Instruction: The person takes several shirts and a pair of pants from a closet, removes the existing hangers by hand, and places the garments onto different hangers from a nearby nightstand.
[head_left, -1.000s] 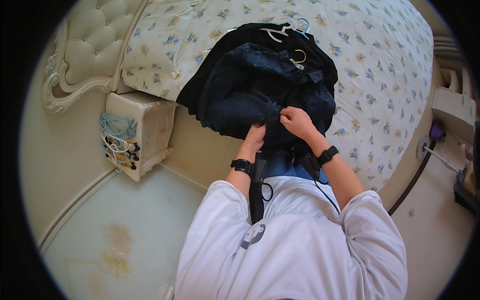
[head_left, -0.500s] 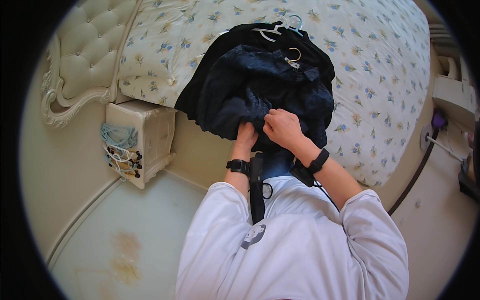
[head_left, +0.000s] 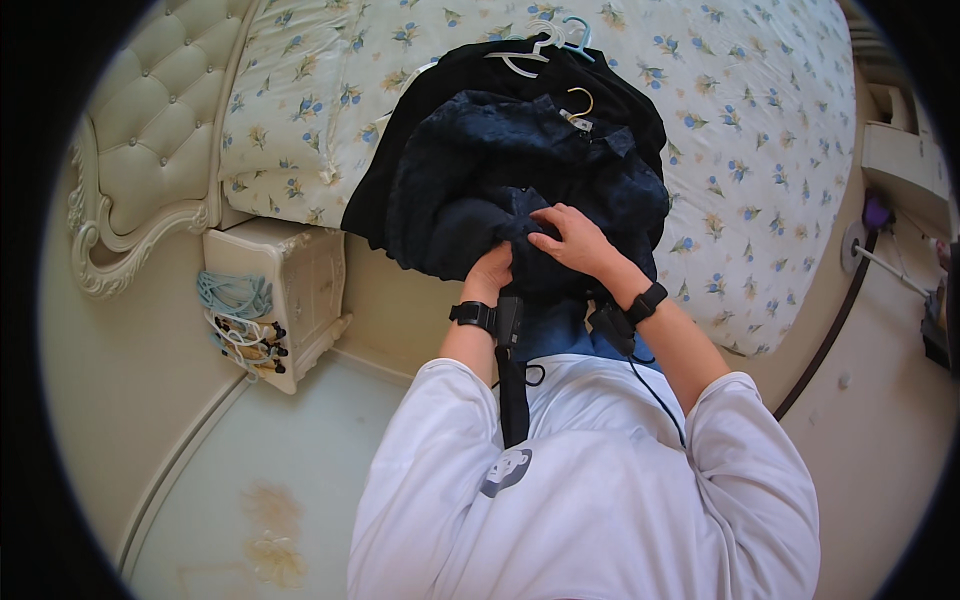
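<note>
On floral bed, dark clothes.

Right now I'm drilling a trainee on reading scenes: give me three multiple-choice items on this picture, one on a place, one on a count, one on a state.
1. Where does the pile of dark clothes lie?
A on the floor
B on the flowered bed
C on the nightstand

2. How many hanger hooks show above the pile?
A one
B three
C six

3. How is the left hand?
A fingers closed on dark fabric
B flat on the floor
C holding a hanger

B: flowered sheet surrounds the pile.
B: white, blue, golden.
A: the fingers pinch cloth.
</note>
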